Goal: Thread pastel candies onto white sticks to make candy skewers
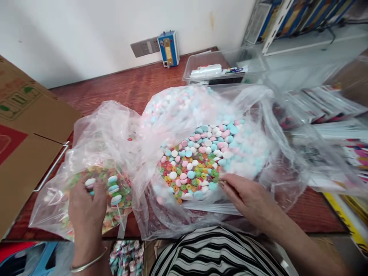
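Observation:
A large clear plastic bag (258, 115) lies open on the wooden table (129, 88), filled with pastel round candies (212, 142) and small coloured ring candies (189, 172). My right hand (247, 197) reaches into its near edge, fingertips pinched among the ring candies. To the left a smaller clear bag (94, 130) holds more ring candies. My left hand (86, 207) is inside it, closed on a stick threaded with blue, white and pink candies (113, 189).
Brown cardboard box flaps (25, 126) lie at the left. A clear plastic tray (218, 69) with small items sits at the back. Stacked printed packaging (339, 126) fills the right side. A blue box (169, 48) stands against the wall. Wrapped candies (126, 257) lie below.

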A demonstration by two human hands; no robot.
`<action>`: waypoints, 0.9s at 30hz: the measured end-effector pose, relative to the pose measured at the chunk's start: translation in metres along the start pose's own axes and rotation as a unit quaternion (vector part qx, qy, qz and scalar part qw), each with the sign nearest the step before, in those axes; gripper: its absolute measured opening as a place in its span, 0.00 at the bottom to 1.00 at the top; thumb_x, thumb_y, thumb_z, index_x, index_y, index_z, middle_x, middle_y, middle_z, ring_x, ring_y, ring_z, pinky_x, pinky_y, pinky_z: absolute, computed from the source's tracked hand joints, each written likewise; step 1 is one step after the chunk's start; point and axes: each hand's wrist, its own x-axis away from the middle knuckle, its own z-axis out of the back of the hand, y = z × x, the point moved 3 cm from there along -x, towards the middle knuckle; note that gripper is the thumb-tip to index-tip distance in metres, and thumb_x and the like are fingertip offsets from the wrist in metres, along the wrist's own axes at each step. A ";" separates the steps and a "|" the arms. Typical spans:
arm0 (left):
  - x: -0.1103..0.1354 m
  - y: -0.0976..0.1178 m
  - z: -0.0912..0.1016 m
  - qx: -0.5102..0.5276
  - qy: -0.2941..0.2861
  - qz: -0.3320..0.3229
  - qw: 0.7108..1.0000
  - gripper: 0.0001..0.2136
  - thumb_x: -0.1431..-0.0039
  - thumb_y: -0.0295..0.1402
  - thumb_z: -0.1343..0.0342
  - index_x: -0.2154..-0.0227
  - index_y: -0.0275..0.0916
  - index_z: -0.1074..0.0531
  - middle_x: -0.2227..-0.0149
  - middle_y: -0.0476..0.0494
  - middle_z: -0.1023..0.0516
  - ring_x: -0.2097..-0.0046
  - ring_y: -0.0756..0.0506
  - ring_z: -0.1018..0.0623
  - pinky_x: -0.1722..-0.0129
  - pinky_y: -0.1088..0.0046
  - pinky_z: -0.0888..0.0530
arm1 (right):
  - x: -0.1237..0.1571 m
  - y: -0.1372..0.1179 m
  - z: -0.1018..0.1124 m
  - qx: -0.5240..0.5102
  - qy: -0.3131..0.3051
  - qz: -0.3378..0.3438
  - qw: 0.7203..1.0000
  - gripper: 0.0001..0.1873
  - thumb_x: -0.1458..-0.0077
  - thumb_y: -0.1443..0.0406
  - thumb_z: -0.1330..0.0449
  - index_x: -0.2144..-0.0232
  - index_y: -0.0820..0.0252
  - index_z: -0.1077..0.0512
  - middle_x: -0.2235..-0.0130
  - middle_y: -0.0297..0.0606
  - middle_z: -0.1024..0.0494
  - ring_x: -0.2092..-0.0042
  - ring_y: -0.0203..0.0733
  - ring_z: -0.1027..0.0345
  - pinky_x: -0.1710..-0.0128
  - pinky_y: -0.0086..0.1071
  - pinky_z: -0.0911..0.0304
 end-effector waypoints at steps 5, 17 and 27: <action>0.009 -0.003 -0.013 -0.052 0.033 -0.016 0.998 0.11 0.43 0.40 0.42 0.61 0.41 0.29 0.58 0.43 0.21 0.50 0.31 0.25 0.49 0.47 0.29 | 0.036 -0.005 -0.030 0.105 -0.103 0.021 0.989 0.10 0.39 0.70 0.44 0.72 0.58 0.30 0.69 0.34 0.25 0.69 0.39 0.29 0.71 0.30 0.43; 0.057 0.138 0.000 0.258 -0.069 -0.122 0.956 0.09 0.37 0.34 0.45 0.57 0.39 0.25 0.56 0.42 0.21 0.53 0.44 0.23 0.53 0.66 0.27 | 0.053 0.007 -0.043 0.169 -0.007 0.095 0.981 0.10 0.42 0.75 0.44 0.70 0.59 0.27 0.68 0.38 0.24 0.65 0.43 0.36 0.64 0.35 0.49; 0.079 0.149 -0.014 0.312 -0.205 -0.060 0.926 0.10 0.35 0.36 0.49 0.60 0.41 0.24 0.60 0.45 0.20 0.57 0.46 0.23 0.56 0.70 0.29 | 0.056 0.004 -0.036 0.118 0.030 0.103 0.987 0.13 0.37 0.72 0.51 0.70 0.60 0.29 0.68 0.40 0.25 0.64 0.43 0.34 0.62 0.34 0.46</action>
